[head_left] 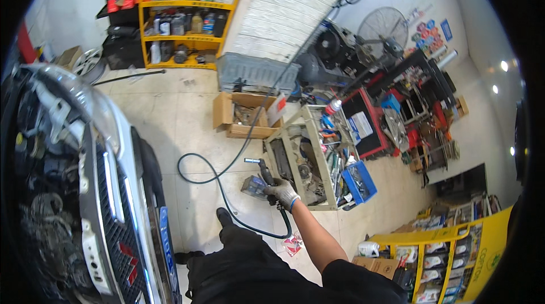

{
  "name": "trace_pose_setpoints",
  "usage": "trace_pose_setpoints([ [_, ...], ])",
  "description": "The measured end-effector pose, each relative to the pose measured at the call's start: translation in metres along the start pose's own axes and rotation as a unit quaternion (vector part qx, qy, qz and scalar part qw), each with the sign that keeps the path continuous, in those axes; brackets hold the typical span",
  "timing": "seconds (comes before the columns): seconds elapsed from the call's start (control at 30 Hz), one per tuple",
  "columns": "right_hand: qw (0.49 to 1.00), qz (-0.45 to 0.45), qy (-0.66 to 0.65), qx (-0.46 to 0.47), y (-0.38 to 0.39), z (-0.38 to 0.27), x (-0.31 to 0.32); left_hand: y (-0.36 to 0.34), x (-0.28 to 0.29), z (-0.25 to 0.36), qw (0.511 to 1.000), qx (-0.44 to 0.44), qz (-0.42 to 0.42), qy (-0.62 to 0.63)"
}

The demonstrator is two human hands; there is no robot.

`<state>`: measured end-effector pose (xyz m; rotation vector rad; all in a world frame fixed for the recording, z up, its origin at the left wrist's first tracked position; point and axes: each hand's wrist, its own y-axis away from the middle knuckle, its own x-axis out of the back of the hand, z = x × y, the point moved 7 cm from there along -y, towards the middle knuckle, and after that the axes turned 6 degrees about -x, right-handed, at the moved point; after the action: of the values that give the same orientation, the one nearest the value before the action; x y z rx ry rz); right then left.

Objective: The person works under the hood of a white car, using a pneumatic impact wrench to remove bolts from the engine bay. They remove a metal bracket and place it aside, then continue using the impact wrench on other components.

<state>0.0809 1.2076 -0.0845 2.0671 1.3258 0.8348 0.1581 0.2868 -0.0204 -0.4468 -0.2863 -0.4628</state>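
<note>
My right hand point(282, 192), in a pale work glove, is closed around the handle of a dark air ratchet point(266, 173). A silver socket point(252, 160) sticks out sideways from the tool's head. The dark green air hose point(238, 221) runs from the tool's rear end, drops in a loop over the floor and climbs to the back wall. Just beside the hand, lower down, is a small greyish box point(254, 186) whose contents I cannot make out. The tool cart point(309, 156) stands right of the hand. My left hand is outside the picture.
At the left a car's open engine bay and front grille point(116, 207) stand close to my legs. An open cardboard box point(250, 130) sits beyond the cart. A blue tray point(359, 182) lies on the cart. Yellow shelves point(181, 37) rise at the back; another yellow rack point(420, 238) is at lower right.
</note>
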Motion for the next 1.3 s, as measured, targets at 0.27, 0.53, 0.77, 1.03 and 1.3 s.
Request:
trace_pose_setpoints([
  [0.27, 0.907, 0.296, 0.255, 0.157, -0.144, 0.034, 0.279, 0.174, -0.084, 0.052, 0.957, -0.080, -0.195, -0.200],
  [0.53, 0.847, 0.399, 0.225, 0.269, -0.211, 0.083, 0.438, 0.356, -0.124, 0.073, 0.667, 0.141, -0.662, -0.310],
  [0.77, 0.847, 0.256, 0.464, -0.048, -0.295, 0.174, 0.483, 0.433, -0.081, 0.022, 0.646, 0.174, -0.654, -0.355],
  [1.03, 0.634, 0.436, 0.635, 0.068, -0.267, 0.140, 0.442, 0.393, -0.097, 0.086, 0.701, 0.181, -0.579, -0.374],
  [1.3, 0.754, 0.433, 0.491, 0.054, -0.265, 0.131, 0.460, 0.385, -0.134, 0.109, 0.605, 0.098, -0.649, -0.450],
])
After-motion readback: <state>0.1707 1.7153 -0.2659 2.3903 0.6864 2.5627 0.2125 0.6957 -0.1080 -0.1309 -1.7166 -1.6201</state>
